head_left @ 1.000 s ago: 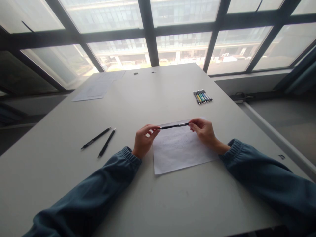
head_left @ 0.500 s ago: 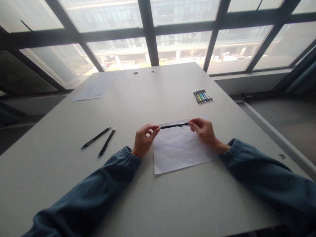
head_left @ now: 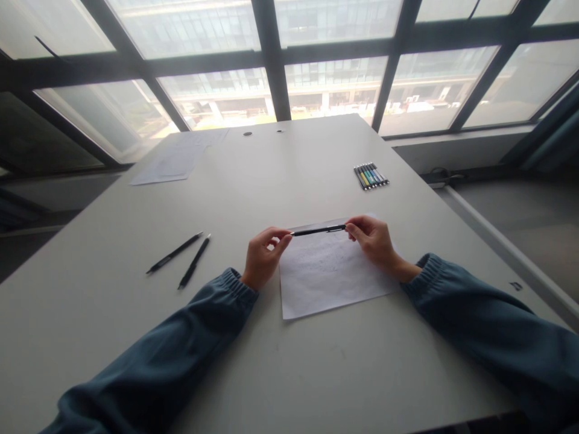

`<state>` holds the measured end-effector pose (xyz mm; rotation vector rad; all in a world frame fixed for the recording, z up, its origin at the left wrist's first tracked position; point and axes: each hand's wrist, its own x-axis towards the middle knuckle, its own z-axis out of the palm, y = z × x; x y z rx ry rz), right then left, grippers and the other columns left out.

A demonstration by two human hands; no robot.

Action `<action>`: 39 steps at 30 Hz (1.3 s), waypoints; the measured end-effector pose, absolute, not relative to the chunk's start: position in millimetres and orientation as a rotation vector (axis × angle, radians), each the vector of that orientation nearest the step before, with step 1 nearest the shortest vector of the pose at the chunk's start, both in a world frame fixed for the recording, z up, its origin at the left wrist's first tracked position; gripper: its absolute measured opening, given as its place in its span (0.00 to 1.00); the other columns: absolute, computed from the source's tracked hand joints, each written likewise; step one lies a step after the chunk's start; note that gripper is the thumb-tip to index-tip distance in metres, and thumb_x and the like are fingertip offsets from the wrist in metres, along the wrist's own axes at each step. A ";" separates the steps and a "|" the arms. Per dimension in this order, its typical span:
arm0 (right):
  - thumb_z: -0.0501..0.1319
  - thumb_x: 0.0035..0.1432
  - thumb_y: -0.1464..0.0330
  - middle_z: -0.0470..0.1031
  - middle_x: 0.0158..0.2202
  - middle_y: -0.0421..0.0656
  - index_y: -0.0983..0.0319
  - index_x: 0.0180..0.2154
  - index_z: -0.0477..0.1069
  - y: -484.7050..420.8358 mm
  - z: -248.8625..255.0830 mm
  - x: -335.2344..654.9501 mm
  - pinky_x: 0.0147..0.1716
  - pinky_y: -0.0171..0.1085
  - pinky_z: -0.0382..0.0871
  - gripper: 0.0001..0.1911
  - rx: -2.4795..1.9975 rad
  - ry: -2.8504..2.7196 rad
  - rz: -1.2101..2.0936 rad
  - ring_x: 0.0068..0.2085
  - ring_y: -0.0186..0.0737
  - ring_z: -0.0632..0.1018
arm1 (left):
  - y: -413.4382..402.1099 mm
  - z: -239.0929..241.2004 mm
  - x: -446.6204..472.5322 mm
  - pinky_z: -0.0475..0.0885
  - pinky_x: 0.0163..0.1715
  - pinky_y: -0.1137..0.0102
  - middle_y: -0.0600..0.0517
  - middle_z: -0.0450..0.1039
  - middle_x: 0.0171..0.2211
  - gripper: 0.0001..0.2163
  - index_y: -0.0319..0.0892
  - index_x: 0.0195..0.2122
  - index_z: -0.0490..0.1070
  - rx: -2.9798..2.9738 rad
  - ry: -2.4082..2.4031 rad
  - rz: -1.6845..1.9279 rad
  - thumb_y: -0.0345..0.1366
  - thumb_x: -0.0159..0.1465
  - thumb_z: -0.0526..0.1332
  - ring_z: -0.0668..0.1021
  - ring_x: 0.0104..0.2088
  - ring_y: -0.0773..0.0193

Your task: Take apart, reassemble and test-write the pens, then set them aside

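Note:
A slim black pen [head_left: 316,230] with a clip is stretched level between my two hands, above a sheet of paper [head_left: 335,283]. My left hand [head_left: 266,256] pinches its pointed end between thumb and fingers. At the clip end, my right hand [head_left: 371,242] grips it the same way. Faint pencil-like lines show on the paper, which lies partly beneath my right hand and wrist. Left of my left hand, two dark pens lie on the table: one black pen [head_left: 174,253] and another black pen [head_left: 194,262], their upper ends close together.
A row of several coloured-barrel pens or markers [head_left: 371,176] lies at the right on the white table [head_left: 271,181]. More paper sheets [head_left: 167,160] rest at the far left. A small dark mark or piece [head_left: 515,286] is near the right edge. Windows stand beyond the far edge.
The pen seems to have turned slightly about its length, its clip showing less brightly. Both hands keep their hold and place.

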<state>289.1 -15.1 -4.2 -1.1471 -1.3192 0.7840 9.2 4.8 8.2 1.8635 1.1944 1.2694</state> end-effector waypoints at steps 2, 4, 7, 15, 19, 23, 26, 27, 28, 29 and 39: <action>0.67 0.58 0.57 0.74 0.24 0.40 0.63 0.34 0.77 -15.6 -3.1 288.8 0.27 0.35 0.69 0.15 -1.149 -1.323 0.780 0.25 0.35 0.74 | 4.8 8.6 9.1 0.72 0.34 0.72 0.48 0.81 0.36 0.10 0.42 0.37 0.80 1.867 1.196 1.262 0.44 0.64 0.67 0.80 0.37 0.62; 0.67 0.58 0.56 0.74 0.24 0.40 0.63 0.34 0.77 -15.7 -2.3 288.6 0.26 0.35 0.69 0.16 -1.153 -1.328 0.776 0.25 0.35 0.74 | 4.7 9.0 9.1 0.72 0.34 0.72 0.48 0.81 0.36 0.10 0.42 0.37 0.80 1.868 1.195 1.264 0.44 0.64 0.67 0.80 0.37 0.63; 0.67 0.59 0.56 0.74 0.23 0.40 0.63 0.33 0.77 -15.2 -2.3 288.5 0.27 0.35 0.69 0.16 -1.150 -1.335 0.770 0.25 0.34 0.74 | 5.1 8.5 9.1 0.72 0.34 0.72 0.48 0.81 0.36 0.10 0.42 0.37 0.80 1.870 1.189 1.259 0.44 0.64 0.67 0.80 0.37 0.63; 0.67 0.58 0.54 0.74 0.23 0.40 0.63 0.33 0.76 -14.8 -3.1 288.4 0.26 0.35 0.70 0.17 -1.144 -1.333 0.769 0.25 0.35 0.74 | 6.4 6.4 8.3 0.72 0.33 0.72 0.49 0.81 0.35 0.10 0.42 0.36 0.80 1.870 1.181 1.264 0.44 0.64 0.67 0.80 0.36 0.63; 0.66 0.59 0.54 0.74 0.23 0.40 0.63 0.32 0.76 -15.1 -3.5 288.5 0.26 0.35 0.69 0.17 -1.149 -1.343 0.759 0.25 0.35 0.74 | 6.1 7.4 8.5 0.72 0.33 0.71 0.49 0.81 0.35 0.10 0.42 0.36 0.80 1.875 1.191 1.261 0.44 0.64 0.66 0.80 0.36 0.63; 0.66 0.59 0.54 0.74 0.23 0.40 0.63 0.33 0.76 -14.9 -4.6 289.1 0.26 0.35 0.69 0.17 -1.152 -1.351 0.751 0.25 0.35 0.74 | 5.9 8.0 8.7 0.72 0.33 0.71 0.49 0.81 0.35 0.11 0.41 0.36 0.79 1.881 1.192 1.254 0.44 0.64 0.66 0.80 0.35 0.63; 0.66 0.59 0.54 0.74 0.23 0.41 0.63 0.32 0.76 -15.2 -3.9 289.0 0.26 0.35 0.69 0.18 -1.152 -1.352 0.750 0.25 0.35 0.74 | 5.6 8.8 9.0 0.72 0.33 0.72 0.49 0.81 0.34 0.11 0.41 0.35 0.79 1.883 1.189 1.254 0.44 0.64 0.66 0.80 0.35 0.63; 0.66 0.59 0.54 0.74 0.23 0.41 0.63 0.32 0.76 -15.4 -3.3 288.8 0.26 0.35 0.69 0.18 -1.152 -1.351 0.750 0.25 0.35 0.74 | 5.4 9.2 9.2 0.72 0.33 0.72 0.49 0.81 0.34 0.11 0.41 0.35 0.79 1.881 1.187 1.254 0.44 0.64 0.66 0.80 0.35 0.63; 0.66 0.60 0.54 0.74 0.23 0.41 0.63 0.32 0.76 -15.6 -2.6 288.5 0.26 0.35 0.69 0.17 -1.152 -1.350 0.750 0.25 0.35 0.74 | 5.1 9.6 9.3 0.72 0.33 0.72 0.49 0.81 0.34 0.11 0.41 0.35 0.79 1.879 1.184 1.252 0.44 0.64 0.66 0.80 0.35 0.63; 0.66 0.60 0.55 0.74 0.23 0.41 0.63 0.32 0.76 -15.8 -1.8 288.2 0.26 0.35 0.69 0.17 -1.153 -1.348 0.750 0.24 0.35 0.74 | 4.9 10.0 9.4 0.72 0.33 0.72 0.49 0.81 0.33 0.11 0.41 0.34 0.79 1.878 1.181 1.250 0.44 0.64 0.66 0.80 0.35 0.63; 0.65 0.60 0.55 0.73 0.22 0.40 0.63 0.31 0.75 -15.6 -2.2 288.9 0.26 0.35 0.67 0.18 -1.159 -1.363 0.752 0.24 0.35 0.73 | 4.3 11.5 9.7 0.72 0.32 0.72 0.49 0.80 0.32 0.12 0.41 0.33 0.78 1.885 1.173 1.241 0.45 0.65 0.65 0.80 0.33 0.64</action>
